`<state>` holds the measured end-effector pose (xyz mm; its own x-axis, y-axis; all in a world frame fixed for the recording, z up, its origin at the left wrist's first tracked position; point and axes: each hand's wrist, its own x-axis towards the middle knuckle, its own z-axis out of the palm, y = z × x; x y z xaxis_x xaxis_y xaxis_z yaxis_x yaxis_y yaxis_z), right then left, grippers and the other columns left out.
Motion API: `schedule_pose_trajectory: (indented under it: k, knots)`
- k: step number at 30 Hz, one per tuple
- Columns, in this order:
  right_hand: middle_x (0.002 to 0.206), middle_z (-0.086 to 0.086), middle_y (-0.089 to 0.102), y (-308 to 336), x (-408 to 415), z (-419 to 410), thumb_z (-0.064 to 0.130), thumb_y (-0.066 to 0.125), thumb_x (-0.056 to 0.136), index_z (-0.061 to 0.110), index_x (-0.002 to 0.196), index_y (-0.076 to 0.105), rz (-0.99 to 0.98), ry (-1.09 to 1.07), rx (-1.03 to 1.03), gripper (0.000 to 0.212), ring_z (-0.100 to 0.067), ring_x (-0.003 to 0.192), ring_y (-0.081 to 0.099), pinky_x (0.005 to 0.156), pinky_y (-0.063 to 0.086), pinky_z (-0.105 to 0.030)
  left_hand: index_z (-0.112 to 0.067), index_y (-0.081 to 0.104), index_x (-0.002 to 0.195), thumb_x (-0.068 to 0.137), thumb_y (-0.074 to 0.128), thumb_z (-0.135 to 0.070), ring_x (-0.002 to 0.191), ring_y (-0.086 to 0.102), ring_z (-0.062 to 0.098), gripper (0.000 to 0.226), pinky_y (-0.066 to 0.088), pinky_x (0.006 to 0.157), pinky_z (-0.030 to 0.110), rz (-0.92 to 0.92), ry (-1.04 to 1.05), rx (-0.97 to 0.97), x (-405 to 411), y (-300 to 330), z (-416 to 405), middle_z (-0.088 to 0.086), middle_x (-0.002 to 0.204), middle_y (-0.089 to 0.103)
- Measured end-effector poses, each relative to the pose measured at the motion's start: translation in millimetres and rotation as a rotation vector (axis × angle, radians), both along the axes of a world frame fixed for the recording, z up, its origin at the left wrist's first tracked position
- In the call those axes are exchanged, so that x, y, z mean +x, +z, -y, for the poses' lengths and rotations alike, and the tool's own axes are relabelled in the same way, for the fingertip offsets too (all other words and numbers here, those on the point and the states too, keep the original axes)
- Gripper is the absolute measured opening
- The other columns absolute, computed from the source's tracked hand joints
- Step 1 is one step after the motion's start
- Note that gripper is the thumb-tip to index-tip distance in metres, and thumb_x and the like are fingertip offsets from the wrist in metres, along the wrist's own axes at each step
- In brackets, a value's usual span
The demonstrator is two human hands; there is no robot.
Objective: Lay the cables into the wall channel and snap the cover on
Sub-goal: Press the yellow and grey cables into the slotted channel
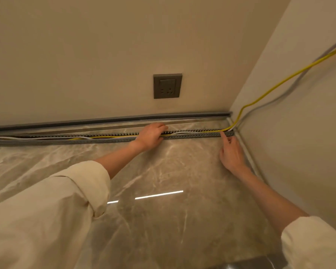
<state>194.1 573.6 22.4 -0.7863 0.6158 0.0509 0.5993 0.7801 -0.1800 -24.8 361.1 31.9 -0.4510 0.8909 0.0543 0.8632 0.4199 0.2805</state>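
Note:
A grey slotted cable channel [192, 135] lies along the marble floor close to the back wall. A yellow cable [264, 96], a white cable [17, 138] and a grey cable [291, 88] run in it. At the right corner the yellow and grey cables rise along the side wall. My left hand [151, 134] is curled over the channel near its middle, fingers pressing on the cables. My right hand [231, 154] rests by the corner, its index finger touching the channel's right end. A long grey cover strip [124, 119] lies against the foot of the back wall.
A grey wall socket [167, 86] sits on the back wall above the channel. The side wall closes the space on the right. The glossy marble floor [163, 191] stretches toward me. Cream sleeves cover both forearms.

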Motion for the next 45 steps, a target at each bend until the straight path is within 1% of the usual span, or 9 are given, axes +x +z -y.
schedule_pose_trajectory:
  k: [4, 7, 12, 18, 22, 26, 30, 35, 45]
  knots:
    - [0.131, -0.025, 0.039, 3.6, -16.6, -28.3, 0.005, 0.052, 0.088, 0.006, 0.148, 0.014, 0.075, 0.024, 0.01, 0.071, -0.038, 0.123, 0.039, 0.106, 0.035, -0.041, -0.008, 0.04, 0.134, 0.086, 0.058, -0.019, 0.121, 0.048, 0.035, 0.053, 0.041, 0.101, 0.044, 0.007, 0.063, -0.072, 7.3, -10.8, -30.3, 0.019, 0.134, 0.05]
    - [0.137, -0.024, 0.036, 1.1, -25.5, -36.5, 0.007, 0.054, 0.088, -0.001, 0.146, 0.014, 0.131, 0.044, 0.072, 0.071, -0.036, 0.126, 0.037, 0.11, 0.032, -0.038, -0.01, 0.044, 0.128, 0.087, 0.059, -0.023, 0.111, 0.05, 0.034, 0.045, 0.043, 0.09, 0.045, -0.001, 0.082, -0.086, 10.3, -17.6, -42.6, 0.018, 0.122, 0.054]
    - [0.132, -0.024, 0.041, -9.3, -31.0, -41.5, 0.008, 0.053, 0.086, -0.01, 0.14, 0.02, 0.211, 0.074, 0.205, 0.066, -0.035, 0.119, 0.041, 0.107, 0.033, -0.039, -0.009, 0.05, 0.121, 0.087, 0.059, -0.02, 0.108, 0.048, 0.031, 0.037, 0.043, 0.088, 0.044, -0.027, 0.095, -0.089, 10.1, -24.0, -46.9, 0.015, 0.115, 0.054]
    - [0.124, -0.017, 0.045, -4.7, -38.6, -58.4, 0.006, 0.048, 0.086, -0.006, 0.128, 0.043, 0.301, 0.073, 0.266, 0.043, -0.031, 0.114, 0.044, 0.094, 0.041, -0.039, -0.006, 0.05, 0.119, 0.087, 0.059, -0.018, 0.108, 0.049, 0.033, 0.036, 0.045, 0.087, 0.046, -0.033, 0.087, -0.113, 1.1, -15.4, -53.7, 0.017, 0.117, 0.054]
    - [0.128, -0.016, 0.044, 1.3, -44.6, -68.7, 0.01, 0.049, 0.087, -0.005, 0.131, 0.041, 0.34, 0.085, 0.271, 0.047, -0.03, 0.118, 0.043, 0.098, 0.041, -0.037, -0.004, 0.051, 0.118, 0.087, 0.06, -0.018, 0.109, 0.049, 0.034, 0.035, 0.044, 0.089, 0.045, -0.033, 0.077, -0.135, -2.2, -13.7, -55.6, 0.018, 0.118, 0.054]
    - [0.133, -0.017, 0.04, 0.9, -42.5, -69.3, 0.013, 0.055, 0.086, -0.005, 0.134, 0.036, 0.326, 0.078, 0.24, 0.055, -0.029, 0.121, 0.041, 0.101, 0.038, -0.037, -0.004, 0.052, 0.117, 0.087, 0.06, -0.017, 0.11, 0.049, 0.033, 0.034, 0.045, 0.091, 0.045, -0.028, 0.058, -0.14, -3.3, -12.6, -55.9, 0.017, 0.119, 0.054]
    - [0.132, -0.02, 0.038, 0.0, -40.7, -70.2, -0.003, 0.043, 0.089, -0.009, 0.138, 0.026, 0.29, 0.036, 0.216, 0.052, -0.032, 0.12, 0.043, 0.101, 0.04, -0.037, -0.005, 0.053, 0.114, 0.086, 0.061, -0.017, 0.109, 0.05, 0.032, 0.032, 0.045, 0.09, 0.044, -0.018, 0.054, -0.135, -5.4, -13.3, -53.1, 0.016, 0.117, 0.055]
    - [0.134, -0.02, 0.037, 0.6, -41.2, -66.2, -0.005, 0.039, 0.092, -0.01, 0.14, 0.021, 0.242, 0.018, 0.182, 0.052, -0.032, 0.121, 0.043, 0.102, 0.04, -0.036, -0.005, 0.054, 0.114, 0.085, 0.061, -0.017, 0.107, 0.051, 0.031, 0.031, 0.046, 0.09, 0.043, -0.009, 0.054, -0.119, -8.1, -14.3, -46.2, 0.015, 0.116, 0.056]
    - [0.133, -0.018, 0.038, -1.1, -38.3, -62.4, -0.002, 0.038, 0.092, -0.006, 0.139, 0.024, 0.256, 0.017, 0.204, 0.049, -0.03, 0.121, 0.041, 0.102, 0.039, -0.037, -0.005, 0.05, 0.107, 0.081, 0.064, -0.013, 0.106, 0.05, 0.033, 0.03, 0.045, 0.089, 0.044, -0.071, 0.045, -0.181, -7.6, -9.7, -38.4, 0.016, 0.117, 0.055]
